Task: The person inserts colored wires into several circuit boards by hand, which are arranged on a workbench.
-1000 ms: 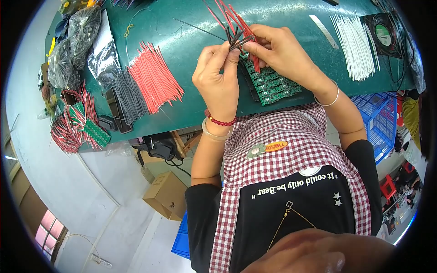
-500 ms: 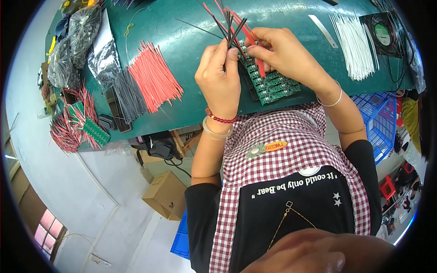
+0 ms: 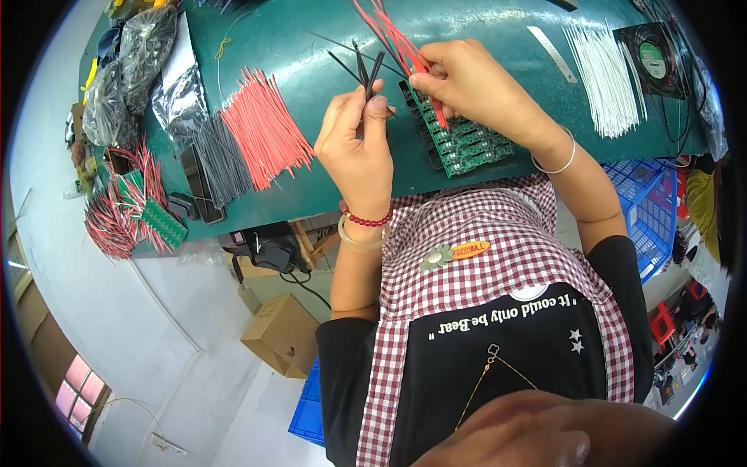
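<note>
Left hand: left hand (image 3: 359,152) is rising from the lower edge on a bent forearm, wrist wearing a red bead bracelet (image 3: 366,220) and a pale bangle; thumb and fingertips are pinching a few black wires (image 3: 364,68) that are fanning upward above the green table (image 3: 311,31).
Right hand: right hand (image 3: 471,86) is reaching in from the right, wrist wearing a thin bangle (image 3: 554,163); fingers are curling together and gripping a bunch of red wires (image 3: 393,43), whose lower ends are touching the boards below.
Circuit boards: green circuit boards (image 3: 467,144) are lying in a dark tray at the table's near edge, just under the right hand and beside the left.
Wire stock, left: loose red wires (image 3: 264,128) and grey wires (image 3: 222,159) are lying in heaps well left of the hands.
Wire stock, right: white wires (image 3: 603,78) are lying beyond the right wrist, next to a black fan (image 3: 654,50).
Finished pieces: wired boards (image 3: 128,214) are piling at the far left edge.
Hidden: right fingertips are facing away, so their exact hold on the red wires is not showing; the board tray is partly covered by the right hand.
Cut off: red wire tips are running out of the top edge.
Hard to make out: bagged items at upper left are too blurred to tell.
</note>
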Action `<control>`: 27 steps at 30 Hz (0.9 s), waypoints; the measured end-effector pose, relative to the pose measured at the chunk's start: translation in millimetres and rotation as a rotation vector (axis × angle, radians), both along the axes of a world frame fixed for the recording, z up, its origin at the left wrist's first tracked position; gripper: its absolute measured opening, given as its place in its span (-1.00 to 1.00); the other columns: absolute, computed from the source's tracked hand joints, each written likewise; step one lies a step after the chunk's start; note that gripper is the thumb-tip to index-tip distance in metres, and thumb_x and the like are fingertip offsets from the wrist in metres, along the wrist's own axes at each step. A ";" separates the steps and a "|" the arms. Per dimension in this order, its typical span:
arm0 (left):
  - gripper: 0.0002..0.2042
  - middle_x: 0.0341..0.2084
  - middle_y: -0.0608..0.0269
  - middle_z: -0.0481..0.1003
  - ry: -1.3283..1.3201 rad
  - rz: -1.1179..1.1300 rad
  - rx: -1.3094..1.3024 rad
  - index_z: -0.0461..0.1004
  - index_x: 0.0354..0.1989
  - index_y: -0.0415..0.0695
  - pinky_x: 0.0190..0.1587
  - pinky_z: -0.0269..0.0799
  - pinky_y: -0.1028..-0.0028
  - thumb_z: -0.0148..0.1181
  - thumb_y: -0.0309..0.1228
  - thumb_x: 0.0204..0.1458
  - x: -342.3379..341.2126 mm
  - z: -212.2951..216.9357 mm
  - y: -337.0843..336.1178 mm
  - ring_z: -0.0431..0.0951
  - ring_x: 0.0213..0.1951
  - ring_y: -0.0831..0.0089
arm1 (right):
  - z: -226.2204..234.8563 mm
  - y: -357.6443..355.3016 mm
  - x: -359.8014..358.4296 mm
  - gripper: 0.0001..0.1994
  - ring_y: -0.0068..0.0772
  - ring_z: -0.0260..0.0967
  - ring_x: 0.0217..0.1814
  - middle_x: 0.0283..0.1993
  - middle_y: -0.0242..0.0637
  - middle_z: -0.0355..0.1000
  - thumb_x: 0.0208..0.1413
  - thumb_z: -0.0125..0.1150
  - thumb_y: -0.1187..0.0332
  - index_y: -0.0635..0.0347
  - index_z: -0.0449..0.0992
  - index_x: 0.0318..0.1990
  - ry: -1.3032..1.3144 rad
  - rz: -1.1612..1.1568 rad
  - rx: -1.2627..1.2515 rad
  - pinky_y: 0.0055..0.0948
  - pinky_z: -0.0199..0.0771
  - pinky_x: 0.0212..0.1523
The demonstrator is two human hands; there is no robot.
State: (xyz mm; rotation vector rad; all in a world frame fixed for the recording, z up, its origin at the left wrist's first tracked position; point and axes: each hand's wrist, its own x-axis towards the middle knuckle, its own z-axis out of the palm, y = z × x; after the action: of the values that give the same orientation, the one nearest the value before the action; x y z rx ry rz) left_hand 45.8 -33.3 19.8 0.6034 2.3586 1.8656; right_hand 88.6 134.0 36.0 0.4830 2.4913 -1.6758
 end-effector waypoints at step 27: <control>-0.85 -0.40 0.19 0.53 -0.059 0.005 0.036 0.57 -0.18 -0.37 -0.44 0.47 0.59 0.21 -0.60 0.08 5.8 0.3 -3.9 0.56 -0.44 0.56 | -5.1 -8.9 1.1 -0.79 -0.42 0.42 -0.69 -0.68 -0.21 0.38 0.18 0.14 0.40 0.40 0.41 -0.43 0.145 0.006 0.263 -0.47 0.39 -0.64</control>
State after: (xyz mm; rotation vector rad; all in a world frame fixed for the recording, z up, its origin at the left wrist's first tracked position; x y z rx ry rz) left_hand 51.6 -37.2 20.1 0.5391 2.2967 1.9046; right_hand 89.6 125.1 30.9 0.3884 2.8323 -1.4352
